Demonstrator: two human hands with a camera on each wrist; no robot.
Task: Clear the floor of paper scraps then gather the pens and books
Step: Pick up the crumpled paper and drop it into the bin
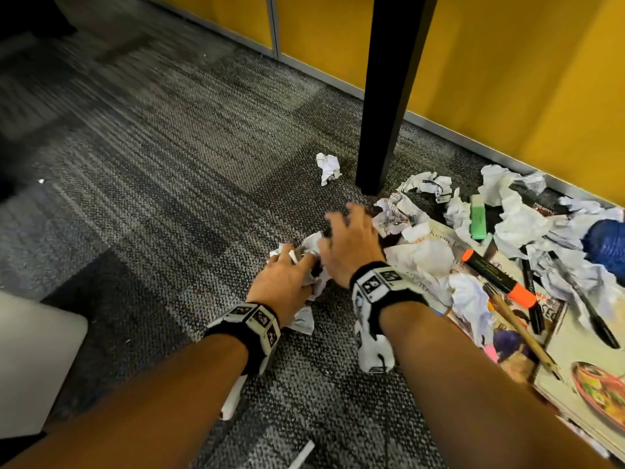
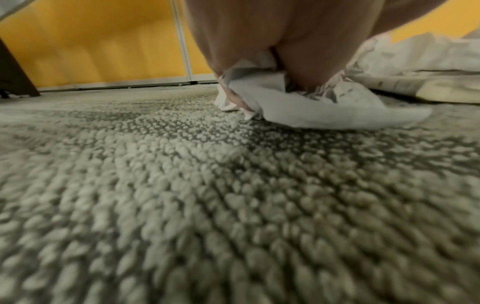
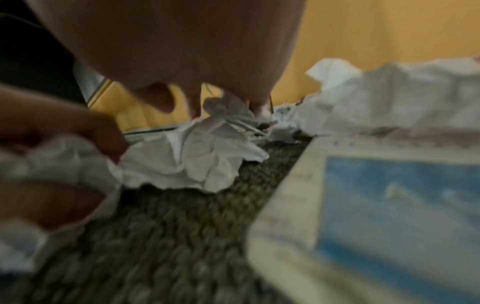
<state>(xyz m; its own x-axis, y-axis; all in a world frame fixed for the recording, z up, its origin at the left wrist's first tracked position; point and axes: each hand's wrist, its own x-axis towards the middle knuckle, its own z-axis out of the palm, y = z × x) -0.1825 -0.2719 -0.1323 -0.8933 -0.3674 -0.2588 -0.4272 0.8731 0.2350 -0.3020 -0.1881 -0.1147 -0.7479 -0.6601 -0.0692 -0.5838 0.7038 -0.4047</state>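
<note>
My left hand [image 1: 287, 274] grips a wad of crumpled white paper [image 1: 309, 247] low over the grey carpet; the left wrist view shows the fingers [image 2: 259, 51] curled into that paper [image 2: 311, 111]. Right beside it, my right hand [image 1: 351, 240] reaches down, and its fingertips [image 3: 197, 102] pinch a paper scrap [image 3: 228, 111]. More crumpled scraps [image 1: 422, 258] cover a book [image 1: 439, 235] and magazines [image 1: 592, 384] on the right. Among them lie an orange highlighter [image 1: 500, 275], a green highlighter [image 1: 477, 216], a black pen [image 1: 588, 309] and a pencil [image 1: 521, 330].
A black table leg [image 1: 389, 96] stands just beyond the pile, with one paper ball [image 1: 328, 167] to its left. A yellow wall [image 1: 507, 62] runs behind. A blue ball [image 1: 605, 242] sits far right, a white object [image 1: 33, 360] at the left edge, paper strips [image 1: 233, 397] near my forearm.
</note>
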